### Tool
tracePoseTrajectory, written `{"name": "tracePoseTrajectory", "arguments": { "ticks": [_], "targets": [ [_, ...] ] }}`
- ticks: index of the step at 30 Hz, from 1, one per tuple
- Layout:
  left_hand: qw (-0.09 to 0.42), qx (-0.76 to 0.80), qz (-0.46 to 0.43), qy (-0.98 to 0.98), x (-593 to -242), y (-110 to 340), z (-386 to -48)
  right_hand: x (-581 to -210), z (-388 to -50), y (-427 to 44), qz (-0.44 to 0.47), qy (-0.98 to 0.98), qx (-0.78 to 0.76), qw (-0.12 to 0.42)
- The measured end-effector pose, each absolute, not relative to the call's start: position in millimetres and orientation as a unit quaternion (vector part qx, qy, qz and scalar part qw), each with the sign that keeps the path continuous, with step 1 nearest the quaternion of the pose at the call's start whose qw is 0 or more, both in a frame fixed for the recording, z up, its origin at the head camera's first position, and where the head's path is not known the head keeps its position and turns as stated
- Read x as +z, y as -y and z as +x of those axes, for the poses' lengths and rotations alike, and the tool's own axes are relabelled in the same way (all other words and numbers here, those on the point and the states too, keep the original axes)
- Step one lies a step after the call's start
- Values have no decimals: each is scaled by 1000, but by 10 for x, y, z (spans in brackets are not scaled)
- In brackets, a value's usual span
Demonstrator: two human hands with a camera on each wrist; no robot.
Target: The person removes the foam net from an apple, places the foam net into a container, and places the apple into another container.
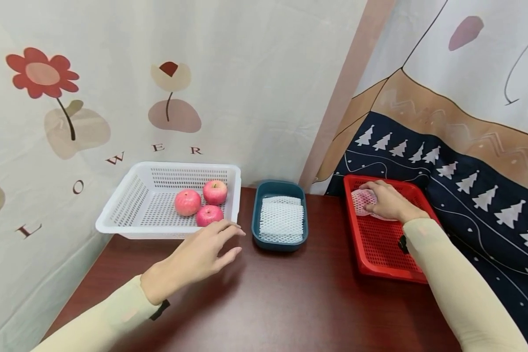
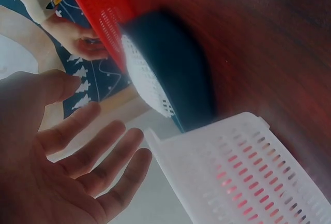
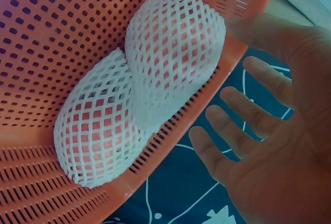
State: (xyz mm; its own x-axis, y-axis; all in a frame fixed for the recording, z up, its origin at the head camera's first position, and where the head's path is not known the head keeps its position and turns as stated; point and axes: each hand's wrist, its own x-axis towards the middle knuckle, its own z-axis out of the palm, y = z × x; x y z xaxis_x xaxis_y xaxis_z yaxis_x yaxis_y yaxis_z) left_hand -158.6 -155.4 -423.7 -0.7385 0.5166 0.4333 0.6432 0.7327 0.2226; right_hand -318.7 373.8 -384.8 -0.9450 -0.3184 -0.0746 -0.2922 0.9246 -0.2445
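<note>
The left hand (image 1: 195, 256), fingers loosely spread and holding nothing, is nearer the three apples (image 1: 187, 202), just beyond it in the white basket (image 1: 145, 229); the right hand (image 1: 389, 200), thumb and fingers apart, is beside two netted fruits (image 3: 176, 43) in the red basket (image 1: 387, 271)

Long pale cream sleeves (image 1: 457, 278), bare hands (image 1: 198, 254); small black wrist pieces (image 1: 160, 310)

The white basket (image 1: 158, 210) and red basket (image 1: 383, 244) were of smooth perforated plastic, the teal tub (image 1: 279, 246) of solid plastic with a soft sheen. The apples (image 1: 187, 202) had smooth, shiny skins, while the white netting (image 1: 281, 220) looked like matt, spongy foam. The tabletop (image 1: 290, 303) looked like polished wood, and the backdrop (image 1: 264, 88) and sleeves (image 1: 457, 278) were matt cloth.
</note>
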Motion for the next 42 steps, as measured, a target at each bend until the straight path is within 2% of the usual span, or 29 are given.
{"name": "tracePoseTrajectory", "arguments": {
  "ticks": [10, 16, 24, 42],
  "targets": [
    [194, -181, -352, 897, -4300, 1483, -1549, -3927, -3266, -3704, -154, -979, -107, 82],
    [188, -177, -358, 897, -4325, 1440, -1533, -3971, -3295, -3682, -141, -979, -104, 101],
    [182, -178, -359, 898, -4359, 1391, -1498, -4026, -3354, -3650, -144, -982, -88, 88],
    [167, -162, -366, 901, -4470, 1341, -1432, -4061, -3342, -3590, -150, -981, -24, 123]
  ]
}}
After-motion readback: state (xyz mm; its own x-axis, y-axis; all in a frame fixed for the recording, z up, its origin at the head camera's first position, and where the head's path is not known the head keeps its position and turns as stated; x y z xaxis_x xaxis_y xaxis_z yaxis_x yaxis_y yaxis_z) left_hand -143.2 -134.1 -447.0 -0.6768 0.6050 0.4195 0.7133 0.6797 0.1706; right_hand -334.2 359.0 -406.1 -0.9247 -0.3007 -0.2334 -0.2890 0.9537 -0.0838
